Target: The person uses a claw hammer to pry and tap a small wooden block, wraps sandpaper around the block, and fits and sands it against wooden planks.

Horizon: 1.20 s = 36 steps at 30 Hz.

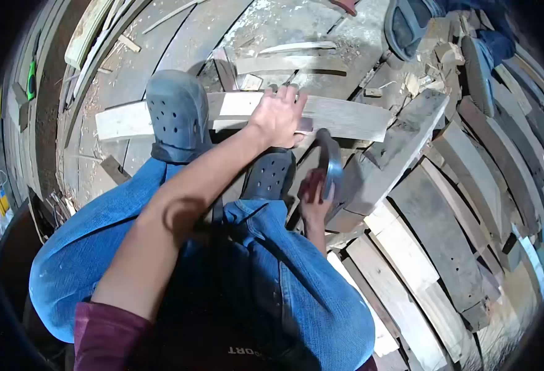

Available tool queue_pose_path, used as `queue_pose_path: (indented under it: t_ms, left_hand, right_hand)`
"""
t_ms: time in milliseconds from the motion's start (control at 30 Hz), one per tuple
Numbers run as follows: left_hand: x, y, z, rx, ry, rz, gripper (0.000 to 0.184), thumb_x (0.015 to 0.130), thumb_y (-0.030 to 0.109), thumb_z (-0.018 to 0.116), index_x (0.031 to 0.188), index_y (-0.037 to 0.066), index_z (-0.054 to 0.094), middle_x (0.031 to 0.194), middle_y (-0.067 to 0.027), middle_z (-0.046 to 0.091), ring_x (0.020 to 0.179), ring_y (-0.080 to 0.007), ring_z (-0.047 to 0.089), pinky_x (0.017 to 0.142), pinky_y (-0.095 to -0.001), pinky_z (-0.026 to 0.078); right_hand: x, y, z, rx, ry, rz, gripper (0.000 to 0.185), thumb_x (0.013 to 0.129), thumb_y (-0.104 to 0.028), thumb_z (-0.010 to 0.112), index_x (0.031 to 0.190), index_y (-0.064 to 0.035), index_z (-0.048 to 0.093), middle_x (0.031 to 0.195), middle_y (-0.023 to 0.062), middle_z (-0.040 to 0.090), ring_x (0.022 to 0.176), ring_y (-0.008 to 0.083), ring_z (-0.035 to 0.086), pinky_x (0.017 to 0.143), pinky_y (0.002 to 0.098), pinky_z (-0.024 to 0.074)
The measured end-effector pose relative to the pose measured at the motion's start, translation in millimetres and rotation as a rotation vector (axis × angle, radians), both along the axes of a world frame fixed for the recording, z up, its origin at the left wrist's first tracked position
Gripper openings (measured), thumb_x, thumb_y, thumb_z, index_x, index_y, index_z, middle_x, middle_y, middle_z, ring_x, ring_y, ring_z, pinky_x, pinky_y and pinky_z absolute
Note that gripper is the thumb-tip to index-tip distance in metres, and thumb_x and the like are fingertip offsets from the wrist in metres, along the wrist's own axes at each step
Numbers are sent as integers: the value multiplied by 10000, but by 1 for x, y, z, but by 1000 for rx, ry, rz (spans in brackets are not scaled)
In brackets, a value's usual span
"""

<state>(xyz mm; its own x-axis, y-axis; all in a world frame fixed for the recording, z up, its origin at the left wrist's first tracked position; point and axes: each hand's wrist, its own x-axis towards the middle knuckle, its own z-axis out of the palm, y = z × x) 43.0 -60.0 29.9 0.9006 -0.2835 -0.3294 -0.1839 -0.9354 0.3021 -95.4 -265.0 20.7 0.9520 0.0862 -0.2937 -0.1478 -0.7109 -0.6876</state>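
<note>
A pale, slightly curved wooden plank [343, 119] lies crosswise before my feet, with one dark grey clog [178, 111] on its left part. The other clog [269, 176] is just nearer than the plank. My left hand [280, 116] is closed over the plank, its fingers curled at the far edge. A small brownish piece [305, 125] shows beside its thumb side; I cannot tell what it is. My right hand [314, 190] is closed on a dark, curved metal-looking tool [329, 157], slightly blurred, whose upper end is close to the plank. Its exact kind cannot be made out.
A thick wooden beam [402, 148] lies at the right, and many cut boards [433, 235] are stacked beyond it. Wood chips [423, 80] and offcuts [290, 63] litter the plank floor [188, 40]. Another person's sandalled foot [408, 28] is at the top right.
</note>
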Motion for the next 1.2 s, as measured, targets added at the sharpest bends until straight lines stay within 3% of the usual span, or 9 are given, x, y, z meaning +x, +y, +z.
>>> queue_pose_path:
  t_ms: [67,300,400,433,533,700,900,1033,1200]
  left_hand:
    - [1,-1,4,18,62,-4,942,679,580,685,1339,-21,382,1159,-179,506,1128,-309,502,964,-453,399]
    - [-7,11,-1,-225,-121,-7,905,711,581,676,1338,-13,405,1253,-203,500,1182,-337,481,1023,-443,369]
    - [-16,28,1,-386,-273,-76,828,739,555,664,1329,17,443,1290,-199,495,1202,-356,474,1028,-433,372]
    - [-17,35,2,-482,-274,-54,644,789,497,643,1248,55,555,1326,-180,499,1216,-345,479,1025,-435,382]
    - [-22,49,-2,-504,-202,-29,339,848,368,622,1067,120,697,1312,-99,547,1222,-304,495,1024,-425,393]
    - [-28,41,-7,-483,-195,99,273,769,305,717,1012,181,728,1277,-32,583,1209,-271,507,1025,-408,384]
    - [-17,42,-8,-533,-99,172,240,695,257,760,917,168,752,1232,-36,610,1126,-270,565,967,-395,430]
    - [-19,41,-12,-566,-135,180,237,684,246,763,906,165,754,1223,-39,614,1106,-256,580,950,-395,444]
    - [-23,40,-11,-548,-93,223,239,698,252,758,924,176,752,1244,-19,604,1167,-232,537,1002,-419,380]
  right_hand:
    - [-11,-8,3,70,260,-46,264,851,-141,531,1103,-61,537,974,122,579,933,283,571,768,397,460]
    - [8,15,22,561,380,-351,163,969,-187,458,917,-53,534,742,42,522,637,148,514,575,290,427]
    - [7,20,36,717,468,-530,173,987,-233,455,956,-79,527,744,2,519,621,120,495,538,259,391]
    - [10,23,42,773,492,-591,179,994,-253,454,972,-89,524,746,-13,517,617,108,488,526,247,377]
    - [12,22,43,652,499,-602,187,993,-278,466,988,-97,515,730,-18,503,611,90,478,519,234,363]
    - [4,15,14,522,284,-372,143,965,-197,485,978,-64,537,769,6,547,650,116,529,562,252,426]
    - [2,9,3,192,161,-56,132,894,-154,537,951,-44,580,804,83,590,692,260,568,623,350,451]
    - [32,43,24,435,180,-259,211,911,-200,538,833,-11,589,729,54,596,675,115,545,557,309,406]
    - [31,32,40,349,133,-54,109,869,-101,550,815,-17,592,689,77,564,612,172,532,550,323,407]
